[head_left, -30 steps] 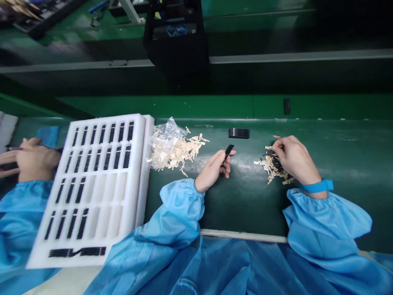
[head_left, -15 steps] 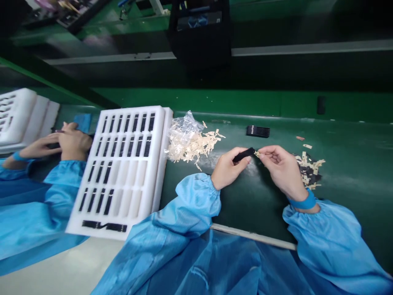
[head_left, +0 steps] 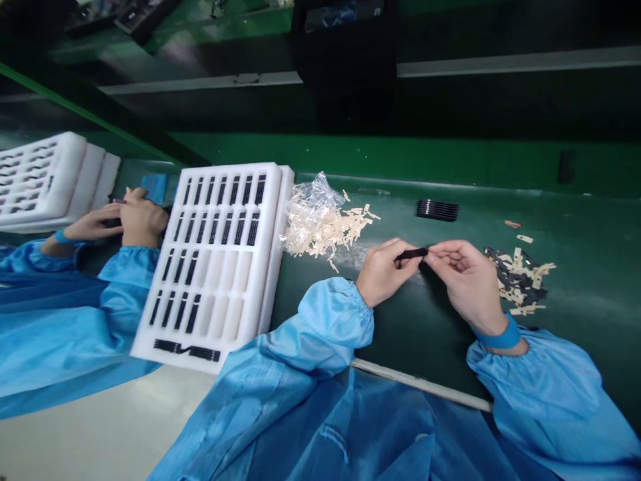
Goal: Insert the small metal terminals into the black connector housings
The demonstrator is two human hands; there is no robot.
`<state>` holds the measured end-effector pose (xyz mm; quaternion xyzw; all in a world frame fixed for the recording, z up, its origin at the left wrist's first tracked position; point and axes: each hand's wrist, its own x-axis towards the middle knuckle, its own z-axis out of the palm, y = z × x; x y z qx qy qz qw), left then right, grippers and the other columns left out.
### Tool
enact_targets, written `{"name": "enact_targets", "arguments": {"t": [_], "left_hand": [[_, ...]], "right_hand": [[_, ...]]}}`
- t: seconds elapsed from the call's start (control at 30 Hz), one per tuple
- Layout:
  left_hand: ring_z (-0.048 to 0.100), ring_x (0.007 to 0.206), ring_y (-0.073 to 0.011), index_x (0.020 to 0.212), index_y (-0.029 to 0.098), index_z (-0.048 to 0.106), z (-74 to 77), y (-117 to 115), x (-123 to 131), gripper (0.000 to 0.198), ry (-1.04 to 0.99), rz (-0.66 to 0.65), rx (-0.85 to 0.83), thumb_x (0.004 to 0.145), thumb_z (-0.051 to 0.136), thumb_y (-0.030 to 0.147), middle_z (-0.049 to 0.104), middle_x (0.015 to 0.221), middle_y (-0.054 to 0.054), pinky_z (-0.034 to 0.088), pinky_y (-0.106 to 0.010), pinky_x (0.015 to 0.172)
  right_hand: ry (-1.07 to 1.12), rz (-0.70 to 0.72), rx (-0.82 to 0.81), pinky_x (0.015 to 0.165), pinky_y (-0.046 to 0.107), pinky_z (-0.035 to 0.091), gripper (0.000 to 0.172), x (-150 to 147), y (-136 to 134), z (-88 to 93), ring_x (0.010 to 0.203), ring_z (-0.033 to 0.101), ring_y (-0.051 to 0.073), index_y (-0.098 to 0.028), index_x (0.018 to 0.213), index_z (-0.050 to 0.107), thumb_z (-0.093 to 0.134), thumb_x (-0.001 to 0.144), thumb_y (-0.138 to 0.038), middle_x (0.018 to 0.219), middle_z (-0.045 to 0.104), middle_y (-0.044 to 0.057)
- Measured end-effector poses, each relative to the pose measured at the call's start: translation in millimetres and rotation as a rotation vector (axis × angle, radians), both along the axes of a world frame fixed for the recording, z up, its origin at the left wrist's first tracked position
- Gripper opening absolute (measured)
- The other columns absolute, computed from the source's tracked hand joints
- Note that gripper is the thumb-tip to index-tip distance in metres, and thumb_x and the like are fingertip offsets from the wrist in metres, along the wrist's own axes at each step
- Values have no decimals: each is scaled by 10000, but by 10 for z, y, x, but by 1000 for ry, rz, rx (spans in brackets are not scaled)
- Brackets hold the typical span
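A slim black strip is held above the dark green bench, between the two hands. The left hand has its thumb and fingers closed firmly on the strip's left part, leaving the right end clear. The right hand brings thumb and forefinger to that end; how tightly they close, and whether a smaller piece sits between them, cannot be told. The strip looks light, thin and fairly stiff, perhaps smooth enough to slip, and is probably best pinched by its long edges. To the right lies a loose heap of flat cream and black pieces; to the left, clear crinkled plastic and a thick, matte white foam tray with elongated slots.
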<state>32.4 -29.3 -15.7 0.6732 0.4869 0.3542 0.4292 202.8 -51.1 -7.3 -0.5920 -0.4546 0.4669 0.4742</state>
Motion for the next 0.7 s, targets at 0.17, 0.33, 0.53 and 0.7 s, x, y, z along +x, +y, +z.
{"name": "enact_targets", "arguments": {"t": [0.17,0.33,0.53,0.7], "left_hand": [[497,623,-99,836,188,686,6,93,-56,54,-40,77,-72,847,654,231,552,681,37,399,-234,615],[487,634,-128,659,196,557,104,315,-316,243,247,352,102,872,652,267,496,633,21,373,-270,647],[670,928,-198,996,217,740,138,291,-311,146,225,156,68,913,620,206,733,963,-52,487,-313,882],[701,1081,-208,1176,205,726,95,187,-167,296,-105,-147,-153,923,676,351,763,1157,-55,510,-310,980]], "right_hand": [[-83,8,10,631,286,553,263,29,8,20,682,625,145,-225,935,711,822,809,-426,829,718,32],[-90,-42,19,675,299,563,302,70,33,-4,719,637,153,-229,946,700,828,806,-465,830,710,29],[-156,20,40,606,278,515,275,63,14,-16,655,582,135,-217,977,703,777,859,-454,838,699,32],[-238,125,66,566,271,464,251,69,-14,-2,628,559,136,-220,1043,704,713,917,-437,748,632,0]]}}
